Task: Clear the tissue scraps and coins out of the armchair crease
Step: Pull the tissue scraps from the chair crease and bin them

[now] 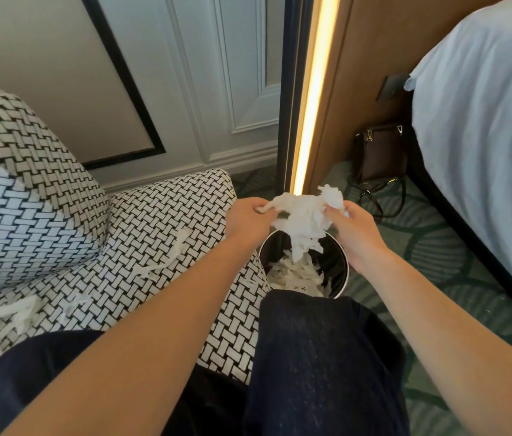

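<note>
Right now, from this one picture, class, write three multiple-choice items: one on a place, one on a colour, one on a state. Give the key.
1. The tissue wad is: A in a drawer; B over the bin; C on a shelf.
2. The handbag is: A brown; B red; C white.
3. The left grip and right grip: A both open; B one holds the wad; C both pinch the wad.
Key: B, it hangs above the bin's mouth; A, its body is dark brown; C, each pinches one end.

Left hand (250, 215) and right hand (354, 228) pinch a tissue wad (305, 215) above the black bin (341, 262); scraps (166, 259) lie on the armchair (141, 234).
</note>
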`<state>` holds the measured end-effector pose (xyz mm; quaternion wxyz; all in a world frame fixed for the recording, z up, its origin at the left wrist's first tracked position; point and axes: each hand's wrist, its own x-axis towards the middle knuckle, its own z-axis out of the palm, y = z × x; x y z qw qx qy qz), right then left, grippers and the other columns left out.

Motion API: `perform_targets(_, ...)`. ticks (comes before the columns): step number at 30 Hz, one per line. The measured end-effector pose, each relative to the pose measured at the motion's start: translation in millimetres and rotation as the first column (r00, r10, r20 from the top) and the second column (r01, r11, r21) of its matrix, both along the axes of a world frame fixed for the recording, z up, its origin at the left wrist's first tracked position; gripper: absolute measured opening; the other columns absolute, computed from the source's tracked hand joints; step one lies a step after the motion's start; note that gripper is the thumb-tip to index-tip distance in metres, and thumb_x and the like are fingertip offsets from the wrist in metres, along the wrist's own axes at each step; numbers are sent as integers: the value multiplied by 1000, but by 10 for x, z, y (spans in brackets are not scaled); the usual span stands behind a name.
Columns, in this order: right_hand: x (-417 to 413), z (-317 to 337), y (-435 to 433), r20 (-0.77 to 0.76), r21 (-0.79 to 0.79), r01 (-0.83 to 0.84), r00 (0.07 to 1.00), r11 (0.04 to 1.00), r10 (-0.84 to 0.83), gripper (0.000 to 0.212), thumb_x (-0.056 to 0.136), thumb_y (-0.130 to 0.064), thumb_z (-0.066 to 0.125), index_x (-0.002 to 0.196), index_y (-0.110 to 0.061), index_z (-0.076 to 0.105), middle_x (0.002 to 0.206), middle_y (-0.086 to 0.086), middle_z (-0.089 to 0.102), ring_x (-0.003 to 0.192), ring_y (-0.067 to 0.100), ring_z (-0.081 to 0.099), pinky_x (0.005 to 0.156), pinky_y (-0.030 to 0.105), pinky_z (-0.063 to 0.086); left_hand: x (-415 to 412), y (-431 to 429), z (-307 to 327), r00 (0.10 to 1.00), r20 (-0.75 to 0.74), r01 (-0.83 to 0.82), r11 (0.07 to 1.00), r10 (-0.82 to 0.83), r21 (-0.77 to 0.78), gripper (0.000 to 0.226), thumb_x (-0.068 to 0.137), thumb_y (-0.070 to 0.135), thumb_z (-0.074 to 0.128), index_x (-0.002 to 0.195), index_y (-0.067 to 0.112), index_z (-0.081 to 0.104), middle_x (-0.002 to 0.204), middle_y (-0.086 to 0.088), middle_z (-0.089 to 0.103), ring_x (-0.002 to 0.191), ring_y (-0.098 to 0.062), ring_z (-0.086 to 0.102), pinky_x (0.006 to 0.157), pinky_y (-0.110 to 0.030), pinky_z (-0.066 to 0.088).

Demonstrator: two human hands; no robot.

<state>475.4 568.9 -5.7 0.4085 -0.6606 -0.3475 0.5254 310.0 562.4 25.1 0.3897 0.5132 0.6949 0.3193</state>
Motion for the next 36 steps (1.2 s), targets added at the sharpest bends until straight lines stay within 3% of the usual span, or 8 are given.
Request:
perform_targets(5, 80, -66, 19, -158, -105, 75, 983, 992, -91, 25, 94, -21, 55, 119, -18, 55, 125, 3, 57, 117, 23, 52, 107, 43, 37, 46, -9, -90, 998, 49, -22, 996, 26, -90, 22, 91, 27, 60, 105, 12, 68, 103, -4, 67, 90, -14, 60, 65, -18, 39)
perform_targets(10, 97, -126, -18, -336, -162, 102, 929, 982, -152, 34, 95, -11, 52, 129, -16, 49, 121, 7, 60, 106, 24, 61, 94, 40, 50, 85, -5, -128, 977, 156, 176, 964, -146, -198, 47, 90, 26, 62, 134, 22, 49, 130, -3, 56, 117, -18, 52, 94, -31, 42)
perform_targets(13, 45, -135, -50, -420, -147, 50, 901, 988, -108, 35, 95, -10, 52, 130, -14, 49, 120, 8, 63, 105, 25, 64, 88, 36, 54, 150, -6, -186, 947, 210, 289, 932, -244, -218, 58, 88, 24, 64, 141, 24, 40, 136, -2, 51, 119, -16, 49, 85, -25, 41)
perform_targets(21, 116, -234, -65, -365, -156, 19, 928, 988, -76, 35, 95, -15, 54, 130, -18, 51, 121, 6, 64, 104, 21, 65, 89, 36, 53, 218, 40, -255, 996, 20, 91, 992, -90, -88, 32, 89, 22, 63, 120, 15, 60, 107, 3, 57, 97, -11, 52, 68, -15, 39)
perform_targets(26, 182, -269, -64, -250, -160, 15, 967, 987, -55, 43, 93, -21, 58, 134, -19, 48, 135, 0, 52, 129, 19, 42, 112, 43, 28, 231, 96, -304, 992, -123, -38, 999, 39, 11, 20, 85, 31, 66, 105, 29, 68, 117, 3, 60, 118, -18, 43, 97, -38, 40)
perform_targets(28, 191, -265, -50, -228, -162, 22, 972, 986, -59, 42, 92, -22, 59, 132, -19, 50, 137, -1, 50, 132, 18, 38, 113, 44, 23, 249, 105, -304, 996, -81, -24, 1000, 23, -8, 22, 87, 32, 64, 108, 29, 68, 121, 3, 60, 121, -18, 42, 102, -41, 37)
perform_targets(31, 220, -274, -26, -195, -157, 56, 977, 986, -87, 34, 92, -22, 59, 126, -19, 55, 131, -1, 55, 125, 18, 46, 108, 39, 32, 278, 98, -286, 999, -1, 47, 998, -47, -52, 29, 90, 31, 60, 117, 24, 64, 126, 2, 59, 121, -17, 48, 102, -36, 39)
perform_targets(36, 261, -372, -23, -178, -194, 118, 972, 974, -153, 34, 93, -19, 57, 126, -13, 57, 125, 6, 61, 112, 22, 58, 91, 32, 48, 306, 75, -254, 989, 73, 139, 970, -126, -200, 52, 95, 32, 50, 144, 24, 34, 143, -4, 44, 130, -22, 42, 106, -35, 36)
